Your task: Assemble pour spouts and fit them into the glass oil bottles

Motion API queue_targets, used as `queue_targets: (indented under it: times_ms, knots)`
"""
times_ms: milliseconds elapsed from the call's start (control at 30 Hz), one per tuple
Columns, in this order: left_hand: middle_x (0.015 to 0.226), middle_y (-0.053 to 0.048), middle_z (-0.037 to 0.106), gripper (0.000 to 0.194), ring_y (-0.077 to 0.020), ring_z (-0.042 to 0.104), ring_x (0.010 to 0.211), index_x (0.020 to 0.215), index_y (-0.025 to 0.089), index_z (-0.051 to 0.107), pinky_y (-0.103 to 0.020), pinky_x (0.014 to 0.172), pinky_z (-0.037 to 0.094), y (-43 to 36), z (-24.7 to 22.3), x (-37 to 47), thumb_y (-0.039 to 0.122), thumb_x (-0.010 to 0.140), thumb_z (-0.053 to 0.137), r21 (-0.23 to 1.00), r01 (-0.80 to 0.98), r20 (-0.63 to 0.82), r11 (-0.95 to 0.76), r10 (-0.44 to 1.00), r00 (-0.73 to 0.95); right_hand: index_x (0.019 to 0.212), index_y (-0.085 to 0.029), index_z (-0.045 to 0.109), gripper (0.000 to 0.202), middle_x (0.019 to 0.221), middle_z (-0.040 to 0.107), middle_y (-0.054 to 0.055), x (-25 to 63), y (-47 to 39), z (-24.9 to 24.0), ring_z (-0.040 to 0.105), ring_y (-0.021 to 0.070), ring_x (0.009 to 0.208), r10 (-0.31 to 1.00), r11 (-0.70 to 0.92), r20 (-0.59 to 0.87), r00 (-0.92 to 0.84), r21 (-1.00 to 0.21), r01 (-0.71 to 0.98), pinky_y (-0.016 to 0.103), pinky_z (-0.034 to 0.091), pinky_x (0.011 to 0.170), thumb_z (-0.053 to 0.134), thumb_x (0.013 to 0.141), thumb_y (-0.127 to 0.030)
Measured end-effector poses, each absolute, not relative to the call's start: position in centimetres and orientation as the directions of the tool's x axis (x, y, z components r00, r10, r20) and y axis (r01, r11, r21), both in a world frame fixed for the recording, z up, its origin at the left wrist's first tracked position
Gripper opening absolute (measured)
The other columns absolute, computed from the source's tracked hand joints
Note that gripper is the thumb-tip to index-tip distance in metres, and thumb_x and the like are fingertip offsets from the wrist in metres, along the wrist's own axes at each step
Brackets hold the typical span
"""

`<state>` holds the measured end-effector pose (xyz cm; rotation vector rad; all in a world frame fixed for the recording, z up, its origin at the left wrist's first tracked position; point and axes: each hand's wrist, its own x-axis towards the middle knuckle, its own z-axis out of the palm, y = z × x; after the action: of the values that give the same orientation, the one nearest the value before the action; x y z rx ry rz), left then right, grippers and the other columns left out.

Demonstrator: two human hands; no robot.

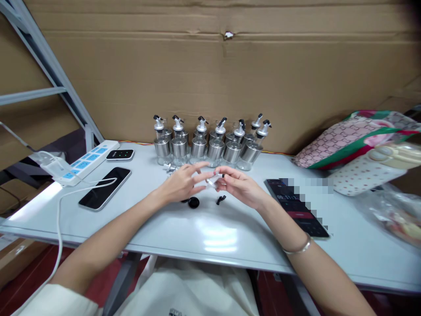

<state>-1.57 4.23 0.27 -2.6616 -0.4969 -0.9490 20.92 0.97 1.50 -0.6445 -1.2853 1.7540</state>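
My right hand (241,186) pinches a silver pour spout (213,179) with a black end, over the middle of the table. Fingers apart, my left hand (184,182) reaches to the spout's left side; whether a fingertip touches it I cannot tell. Below my hands lie a round black cap (194,202) and a small black piece (221,200). Another silver spout part (170,168) rests behind my left hand. Beyond stand several glass bottles (215,151) with steel sleeves, many topped by silver spouts with black tips.
On the left are a white power strip (87,162), a small black-faced device (120,155) and a phone (105,188) under a white cable. To the right lie another phone (296,206), a patterned bag (332,140), a dotted white bottle (365,175) and a plastic bag (394,215). Cardboard (197,66) backs the table.
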Motion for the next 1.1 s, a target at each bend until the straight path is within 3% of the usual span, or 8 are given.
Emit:
queue_targets:
  times_ms: [133,267,467,733,1100]
  knots:
    - [0.124,-0.011,0.050,0.030,-0.0208,0.056,0.108,0.125,0.021,0.040,-0.038,0.091,0.045,7.1,0.6,-4.7,0.027,0.096,0.039,0.135,0.619,0.637,-0.774,0.546,0.544,0.089,-0.021,0.067,0.025,0.075,0.055,0.000,21.0,1.0,2.0,0.049,0.0126,0.067,0.895,-0.086,0.103,-0.435,-0.915,-0.395,0.029,0.043,0.068,0.078,0.071,-0.035]
    - [0.120,-0.010,0.050,0.024,-0.0230,0.053,0.110,0.110,0.018,0.054,-0.041,0.095,0.044,9.1,-0.5,-7.1,0.027,0.094,0.038,0.220,0.705,0.465,-0.674,0.708,0.532,0.089,-0.019,0.065,0.023,0.066,0.044,-0.003,21.3,1.4,2.0,0.043,0.0103,0.060,0.915,-0.121,0.075,-0.397,-0.887,-0.446,0.028,0.043,0.065,0.075,0.073,-0.034]
    - [0.107,-0.008,0.057,0.026,-0.0220,0.053,0.102,0.101,0.018,0.059,-0.039,0.089,0.042,8.4,-0.9,-6.2,0.031,0.095,0.037,0.161,0.665,0.372,-0.729,0.669,0.643,0.088,-0.017,0.063,0.025,0.065,0.042,-0.004,21.2,1.6,1.7,0.044,0.0097,0.060,0.920,-0.150,0.035,-0.391,-0.889,-0.433,0.026,0.042,0.063,0.075,0.072,-0.033]
    - [0.100,-0.006,0.062,0.022,-0.0205,0.057,0.095,0.096,0.018,0.062,-0.033,0.080,0.035,6.2,0.2,-4.5,0.025,0.094,0.041,0.047,0.625,0.216,-0.780,0.618,0.756,0.087,-0.018,0.062,0.023,0.065,0.043,-0.004,21.3,1.6,1.9,0.043,0.0097,0.059,0.931,-0.121,0.031,-0.363,-0.913,-0.389,0.027,0.041,0.063,0.074,0.073,-0.033]
    - [0.095,-0.006,0.063,0.019,-0.0196,0.059,0.089,0.092,0.018,0.062,-0.031,0.076,0.036,6.3,-0.1,-4.3,0.024,0.093,0.045,0.102,0.588,0.172,-0.802,0.596,0.784,0.087,-0.018,0.061,0.026,0.064,0.044,-0.004,21.3,1.7,1.5,0.044,0.0107,0.060,0.940,-0.095,0.025,-0.339,-0.938,-0.332,0.029,0.037,0.063,0.074,0.073,-0.035]
